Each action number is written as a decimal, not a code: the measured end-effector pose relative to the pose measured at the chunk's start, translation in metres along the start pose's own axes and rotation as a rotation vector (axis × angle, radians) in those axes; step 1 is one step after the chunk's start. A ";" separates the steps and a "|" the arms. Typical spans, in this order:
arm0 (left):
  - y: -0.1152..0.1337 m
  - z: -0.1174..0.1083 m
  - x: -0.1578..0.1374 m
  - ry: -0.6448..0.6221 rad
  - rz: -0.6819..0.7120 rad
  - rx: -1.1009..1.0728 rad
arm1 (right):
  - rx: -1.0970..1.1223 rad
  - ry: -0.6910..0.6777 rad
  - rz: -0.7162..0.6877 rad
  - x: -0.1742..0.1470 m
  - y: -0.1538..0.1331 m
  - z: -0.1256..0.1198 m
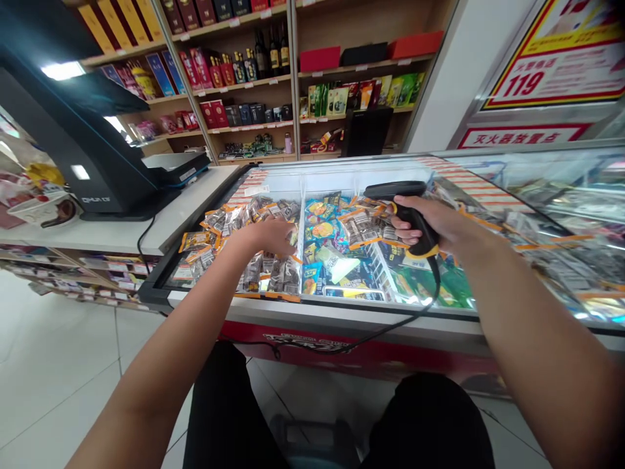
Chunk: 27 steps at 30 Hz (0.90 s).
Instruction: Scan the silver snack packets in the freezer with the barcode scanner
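My right hand (415,221) is wrapped round the grip of a black and yellow barcode scanner (424,236), whose cable hangs down in front of the chest freezer (322,317). Beneath the scanner lies a small group of clear packets with orange edges (361,225). On the left, my left hand (273,236) reaches palm down over a larger spread of similar packets (254,215) with dark contents. Its fingers are blurred and partly hidden, so whether they grip a packet cannot be made out. Blue and green bags (322,228) show inside the freezer.
A black checkout terminal (97,150) stands on the white counter (180,205) at left. Behind the freezer, shelves (244,85) hold bottles, boxes and bags. More packets (556,260) lie to the right. A stool (312,436) is low between my knees.
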<state>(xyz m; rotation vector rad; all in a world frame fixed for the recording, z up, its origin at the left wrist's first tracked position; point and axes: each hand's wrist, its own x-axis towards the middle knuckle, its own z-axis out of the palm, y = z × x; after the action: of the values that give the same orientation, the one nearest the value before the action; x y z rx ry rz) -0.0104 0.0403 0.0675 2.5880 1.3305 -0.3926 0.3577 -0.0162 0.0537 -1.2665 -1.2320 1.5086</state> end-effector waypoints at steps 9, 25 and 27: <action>0.012 0.017 0.032 0.238 0.246 -0.157 | -0.170 -0.271 0.103 -0.001 0.011 -0.001; 0.008 0.014 0.039 0.275 0.368 -0.124 | -0.184 -0.285 0.160 0.000 0.013 -0.001; 0.006 0.018 0.038 0.263 0.357 -0.141 | -0.189 -0.299 0.187 -0.002 0.014 0.000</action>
<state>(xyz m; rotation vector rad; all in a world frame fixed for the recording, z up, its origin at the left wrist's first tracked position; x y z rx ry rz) 0.0126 0.0605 0.0384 2.7463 0.8919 0.1010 0.3583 -0.0208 0.0402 -1.3426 -1.5126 1.8003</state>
